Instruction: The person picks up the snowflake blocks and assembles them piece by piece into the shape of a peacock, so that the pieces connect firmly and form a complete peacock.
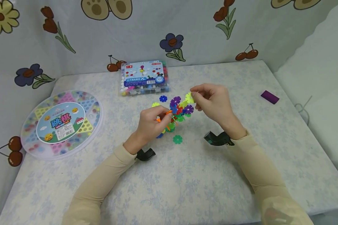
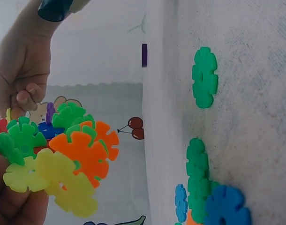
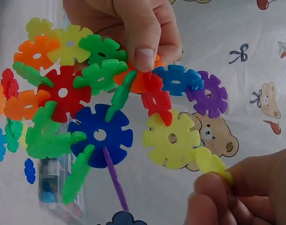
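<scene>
Pale wall cloth [image 1: 146, 34] behind, printed w/ flowers & cherries; table [image 1: 186, 187] in a bluish-white patterned cover, and we're live at mid-table! My L hand [image 1: 154, 121] has thumb & fingers pinched on an orange part of the slotted-disc cluster [image 1: 179, 110], seen best from the R wrist cam. Cluster's up off the tabletop, btwn both hands: red, blue, green, purple, orange & yellow discs joined at all angles. My R hand [image 1: 214, 101] pinches a yellow disc [image 3: 209, 161] at the cluster's edge, touching the rim of another yellow one; how deep the slots mesh, can't tell.

Moving out: black wrist units on both arms, L one [image 1: 145, 154] & R one [image 1: 218, 139], beige sleeves [image 1: 110, 178] behind them. Loose green disc [image 1: 177, 139] lies flat on my side of the cluster, blue disc [image 1: 163, 98] on the far side, and more loose pcs bunch under the L hand, partly hidden.

Further out: clear box [image 1: 145, 76] w/ a blue label & coloured bits near the back edge, big round game case [image 1: 62, 109] over on the L, small purple piece [image 1: 269, 97] way over R.
</scene>
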Available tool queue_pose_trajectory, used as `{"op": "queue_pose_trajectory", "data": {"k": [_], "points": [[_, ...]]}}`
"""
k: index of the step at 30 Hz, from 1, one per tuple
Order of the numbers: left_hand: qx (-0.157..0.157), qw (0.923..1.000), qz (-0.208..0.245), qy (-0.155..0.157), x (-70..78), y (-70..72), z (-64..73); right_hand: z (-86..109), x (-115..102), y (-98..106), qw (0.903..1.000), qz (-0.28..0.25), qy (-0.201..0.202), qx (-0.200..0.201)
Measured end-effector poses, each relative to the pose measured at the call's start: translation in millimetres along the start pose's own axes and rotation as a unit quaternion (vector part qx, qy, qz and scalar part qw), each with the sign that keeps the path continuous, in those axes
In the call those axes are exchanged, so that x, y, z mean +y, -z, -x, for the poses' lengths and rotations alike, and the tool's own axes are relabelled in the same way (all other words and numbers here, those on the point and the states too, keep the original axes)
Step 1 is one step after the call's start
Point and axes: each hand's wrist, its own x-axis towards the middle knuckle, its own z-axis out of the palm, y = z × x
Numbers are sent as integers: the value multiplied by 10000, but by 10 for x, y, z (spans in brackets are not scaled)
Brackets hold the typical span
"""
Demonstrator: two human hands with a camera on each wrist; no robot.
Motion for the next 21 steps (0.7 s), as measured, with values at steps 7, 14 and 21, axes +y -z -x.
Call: {"op": "queue_pose_trajectory", "data": {"k": [7,14,21], "points": [[189,9997,-25,-130,7,-11,6,-6,-4,2,9985,-448,-115,285],[251,9994,-73,-233,7,-25,6,6,-13,-26,9973,-670,-71,299],[368,9992,-14,-173,18,-27,-4,11,5,-30,9959,-745,117,508]]}}
